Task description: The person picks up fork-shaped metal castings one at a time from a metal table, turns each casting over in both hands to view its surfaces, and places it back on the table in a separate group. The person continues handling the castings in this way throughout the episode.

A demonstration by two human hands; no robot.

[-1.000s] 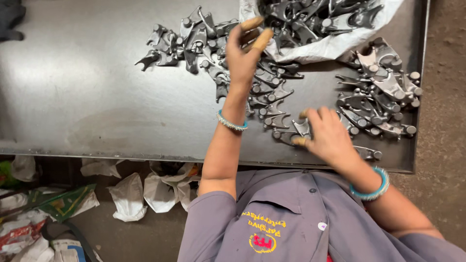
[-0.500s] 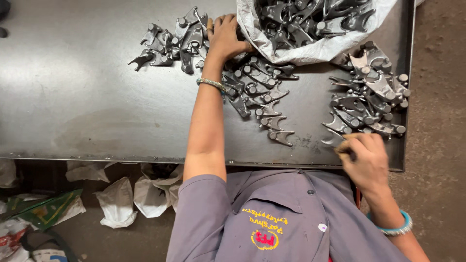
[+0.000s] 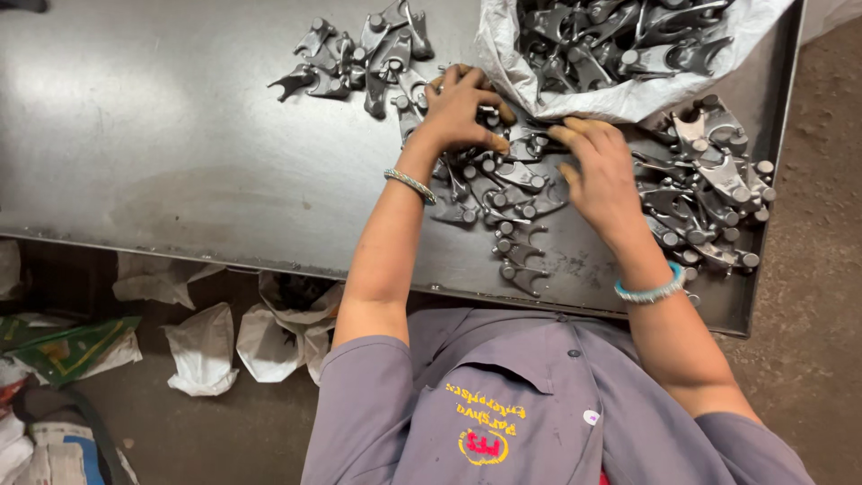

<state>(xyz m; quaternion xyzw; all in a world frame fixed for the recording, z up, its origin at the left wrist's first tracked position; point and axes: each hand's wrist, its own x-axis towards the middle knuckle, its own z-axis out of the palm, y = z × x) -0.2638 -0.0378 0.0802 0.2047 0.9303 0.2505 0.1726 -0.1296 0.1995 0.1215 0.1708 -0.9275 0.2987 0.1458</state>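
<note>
Nearest the person, at the table's [image 3: 180,180] 6 o'clock edge, a few grey forked metal castings [image 3: 521,251] lie in a loose row. Just beyond, the left hand [image 3: 458,112] rests palm-down on the middle pile, its grip curled over the castings; whether it pinches one I cannot tell. The right hand [image 3: 603,175], at 3 o'clock from the left, hovers with fingers spread over the castings, holding nothing visible. A second heap [image 3: 718,189] lies at 3 o'clock near the table's edge. A third cluster [image 3: 359,54] sits at 11 o'clock. Farthest, at 12 o'clock, the white sack [image 3: 628,94] gapes, full of castings. Likely risks: a sweeping hand could knock edge pieces to the floor, and forked prongs could snag fingers or tangle together.
</note>
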